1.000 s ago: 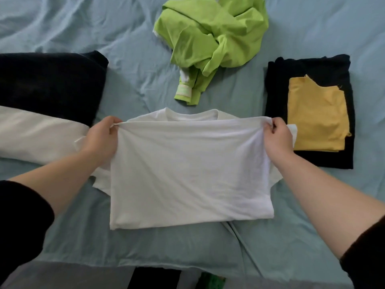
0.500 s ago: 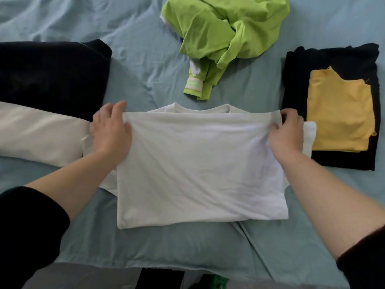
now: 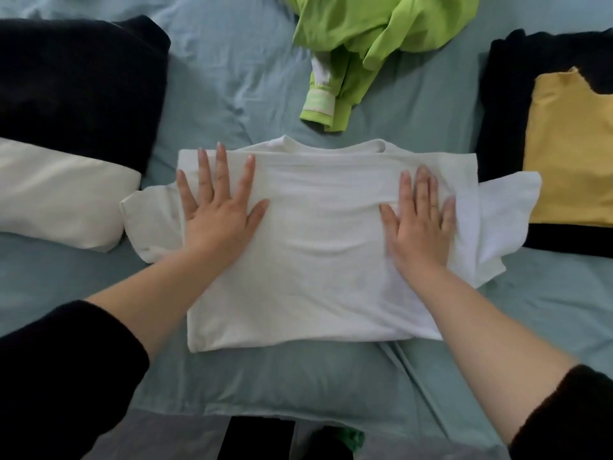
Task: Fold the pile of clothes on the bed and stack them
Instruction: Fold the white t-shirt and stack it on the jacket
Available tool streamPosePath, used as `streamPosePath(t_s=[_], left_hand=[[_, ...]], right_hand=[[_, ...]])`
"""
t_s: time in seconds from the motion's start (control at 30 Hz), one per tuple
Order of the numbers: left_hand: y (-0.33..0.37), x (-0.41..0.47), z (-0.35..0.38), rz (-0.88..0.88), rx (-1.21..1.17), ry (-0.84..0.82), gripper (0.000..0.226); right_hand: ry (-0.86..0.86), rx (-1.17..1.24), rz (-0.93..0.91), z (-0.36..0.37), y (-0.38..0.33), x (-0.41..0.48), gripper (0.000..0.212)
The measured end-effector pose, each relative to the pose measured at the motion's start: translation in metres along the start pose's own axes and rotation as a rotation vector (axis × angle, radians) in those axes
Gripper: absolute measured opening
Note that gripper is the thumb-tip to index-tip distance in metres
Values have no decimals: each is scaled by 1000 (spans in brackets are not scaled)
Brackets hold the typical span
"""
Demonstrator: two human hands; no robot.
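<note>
Two flat hands press a folded white T-shirt on a blue bed
Left hand and right hand lie wide, fingers straight, on the shirt's far corners; a crumpled green top lies far, a yellow garment on a black one at right

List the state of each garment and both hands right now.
white T-shirt, folded in half, sleeves sticking out
left hand, flat, pressing the T-shirt
right hand, flat, pressing the T-shirt
green garment, crumpled, unfolded
yellow top, folded, on the black garment
black garment, folded, under the yellow top
</note>
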State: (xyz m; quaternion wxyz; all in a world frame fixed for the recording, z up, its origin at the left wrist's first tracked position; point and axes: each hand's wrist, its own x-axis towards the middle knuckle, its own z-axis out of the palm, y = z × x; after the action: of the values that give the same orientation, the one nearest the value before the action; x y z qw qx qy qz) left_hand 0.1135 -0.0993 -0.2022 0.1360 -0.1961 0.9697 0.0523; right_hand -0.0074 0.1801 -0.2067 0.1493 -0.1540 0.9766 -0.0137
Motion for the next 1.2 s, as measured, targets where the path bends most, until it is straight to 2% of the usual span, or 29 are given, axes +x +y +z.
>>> streamPosePath(t_s=[0.03, 0.07, 0.17, 0.2, 0.27, 0.37, 0.47, 0.57, 0.63, 0.67, 0.73, 0.8, 0.87, 0.93, 1.07, 1.2], left_hand=[[19, -18, 2, 26, -51, 12, 71], [36, -39, 8, 109, -84, 10, 74], [47, -96, 32, 411, 10, -44, 82], [35, -105, 39, 451, 39, -65, 85], [7, -111, 45, 492, 81, -105, 94], [-16, -111, 37, 524, 142, -245, 105], [-12, -112, 21, 498, 197, -389, 115], [-3, -112, 10, 433, 239, -438, 121], [13, -118, 2, 344, 170, -438, 118], [25, -121, -3, 302, 126, -432, 114], [58, -123, -15, 285, 40, -407, 104], [101, -112, -27, 312, -87, -370, 88], [150, -89, -39, 316, -229, -344, 74], [199, -60, -47, 322, -345, -292, 65], [287, 5, -66, 308, -539, -187, 57], [339, 50, -80, 209, -602, -279, 52]], right_hand=[[4, 65, 19, 4, -19, -17, 66], [0, 95, -48, 8, -35, -38, 65], [1, -52, -424, 33, -35, -104, 59], [-12, -98, -470, 39, -16, -116, 58], [-8, -149, -460, 45, 28, -128, 59], [-95, -177, -383, 38, 74, -140, 63], [-179, -166, -311, 24, 81, -152, 68], [-215, -57, -289, 10, 73, -151, 64], [-204, 209, -216, -2, 70, -148, 58], [-107, 384, -137, -9, 71, -146, 48], [110, 727, 190, -21, 83, -140, 25], [109, 1024, 603, -29, 100, -130, 17], [38, 1230, 828, -32, 117, -115, 20], [2, 1394, 916, -33, 130, -96, 22], [-110, 1572, 945, -37, 141, -70, 12], [-195, 1601, 941, -42, 148, -69, 5]])
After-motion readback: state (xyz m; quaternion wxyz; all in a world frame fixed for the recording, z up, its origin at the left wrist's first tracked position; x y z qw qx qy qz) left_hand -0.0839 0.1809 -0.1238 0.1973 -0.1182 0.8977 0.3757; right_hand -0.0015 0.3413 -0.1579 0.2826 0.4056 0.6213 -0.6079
